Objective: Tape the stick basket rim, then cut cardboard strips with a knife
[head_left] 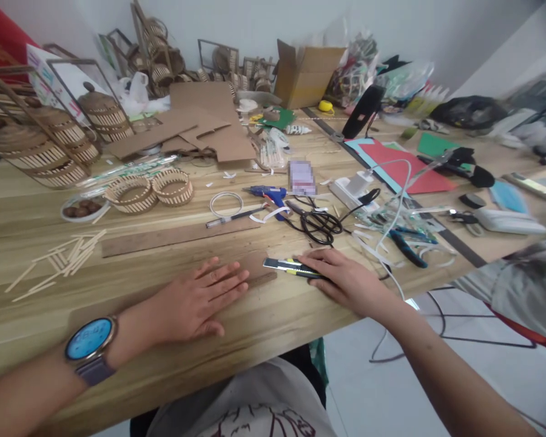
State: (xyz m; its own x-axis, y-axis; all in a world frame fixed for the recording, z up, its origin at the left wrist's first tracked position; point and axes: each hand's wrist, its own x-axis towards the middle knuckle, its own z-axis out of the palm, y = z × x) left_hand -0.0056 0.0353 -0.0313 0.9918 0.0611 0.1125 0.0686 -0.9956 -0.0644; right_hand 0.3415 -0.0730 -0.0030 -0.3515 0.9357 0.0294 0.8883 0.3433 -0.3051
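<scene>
My left hand lies flat with its fingers spread on a brown cardboard strip near the table's front edge. A watch is on that wrist. To its right, my right hand is closed over the handle of a utility knife, whose blade end points left towards the strip. Another long cardboard strip lies farther back. Beyond the knife are a blue glue gun, a pen and a coiled black cable.
Loose thin sticks lie at the left, near two slatted rings and a bowl of brown balls. Cardboard sheets and slatted baskets stand behind. Pliers, a white cable and a power strip are at the right.
</scene>
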